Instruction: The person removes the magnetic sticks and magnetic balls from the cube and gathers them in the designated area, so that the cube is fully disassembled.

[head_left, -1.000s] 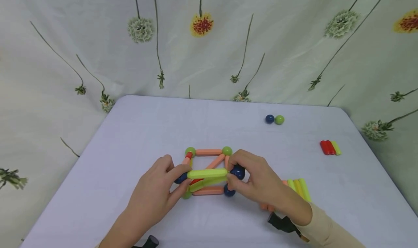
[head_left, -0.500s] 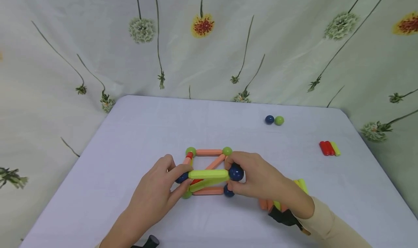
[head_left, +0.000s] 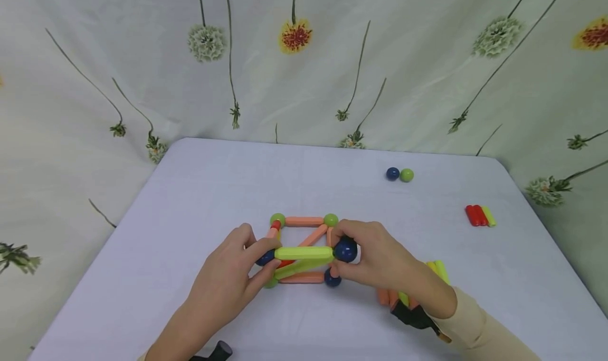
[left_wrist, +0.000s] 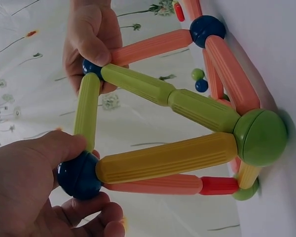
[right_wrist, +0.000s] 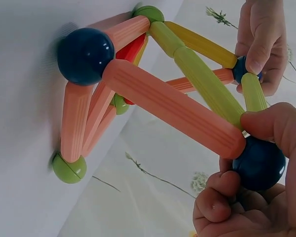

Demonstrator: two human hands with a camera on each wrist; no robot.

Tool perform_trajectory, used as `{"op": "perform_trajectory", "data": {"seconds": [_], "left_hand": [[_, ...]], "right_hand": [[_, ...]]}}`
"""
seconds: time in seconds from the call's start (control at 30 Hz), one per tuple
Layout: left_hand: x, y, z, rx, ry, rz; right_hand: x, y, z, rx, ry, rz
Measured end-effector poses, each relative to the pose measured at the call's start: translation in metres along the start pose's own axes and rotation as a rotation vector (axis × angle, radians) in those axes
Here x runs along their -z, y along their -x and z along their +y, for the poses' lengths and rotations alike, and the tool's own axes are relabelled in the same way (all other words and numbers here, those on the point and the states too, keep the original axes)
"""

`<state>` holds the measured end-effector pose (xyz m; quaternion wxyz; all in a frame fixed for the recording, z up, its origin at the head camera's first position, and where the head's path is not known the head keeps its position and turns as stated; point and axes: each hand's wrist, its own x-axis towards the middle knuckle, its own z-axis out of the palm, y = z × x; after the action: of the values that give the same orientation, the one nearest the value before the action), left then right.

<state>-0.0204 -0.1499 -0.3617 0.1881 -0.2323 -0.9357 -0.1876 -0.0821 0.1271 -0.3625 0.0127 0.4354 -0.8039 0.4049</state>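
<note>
Your left hand (head_left: 230,276) pinches one blue ball (left_wrist: 79,175), your right hand (head_left: 377,253) a second blue ball (head_left: 345,249); a lime rod (head_left: 304,253) joins them atop the ball-and-rod frame (head_left: 304,221) on the desk (head_left: 237,181). Loose rods (head_left: 388,296) lie beside your right wrist.

Tabletop play setting, room type indeterminable: flower-printed cloth (head_left: 313,81) surrounds a white-covered counter (head_left: 223,184) from nine through twelve to three o'clock; on the counter, toy balls (head_left: 392,174) lie at two o'clock, toy rods (head_left: 477,215) near three.
</note>
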Motion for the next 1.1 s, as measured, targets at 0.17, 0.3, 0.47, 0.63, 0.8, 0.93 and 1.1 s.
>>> {"op": "perform_trajectory", "data": {"seconds": [0.17, 0.3, 0.47, 0.63, 0.8, 0.93, 1.1], "left_hand": [[0.0, 0.001, -0.001, 0.002, 0.017, 0.013], [0.0, 0.001, -0.001, 0.003, 0.018, 0.013], [0.001, 0.001, -0.001, 0.01, 0.015, 0.004], [0.001, 0.001, -0.001, 0.011, 0.014, -0.001], [0.0, 0.001, -0.001, 0.009, 0.013, 0.005], [0.0, 0.001, -0.001, 0.01, 0.009, 0.002], [0.001, 0.001, -0.001, 0.02, 0.006, -0.008]], "right_hand": [[0.003, 0.004, 0.001, -0.057, -0.008, -0.008], [0.006, 0.006, 0.0, -0.103, 0.016, -0.025], [0.009, 0.006, -0.001, -0.117, 0.016, -0.033], [0.012, 0.007, -0.003, -0.142, 0.011, -0.019], [0.017, 0.013, 0.001, -0.184, -0.025, 0.055], [0.022, 0.02, 0.011, -0.189, -0.062, 0.136], [0.031, 0.029, 0.023, -0.309, -0.013, 0.188]]}}
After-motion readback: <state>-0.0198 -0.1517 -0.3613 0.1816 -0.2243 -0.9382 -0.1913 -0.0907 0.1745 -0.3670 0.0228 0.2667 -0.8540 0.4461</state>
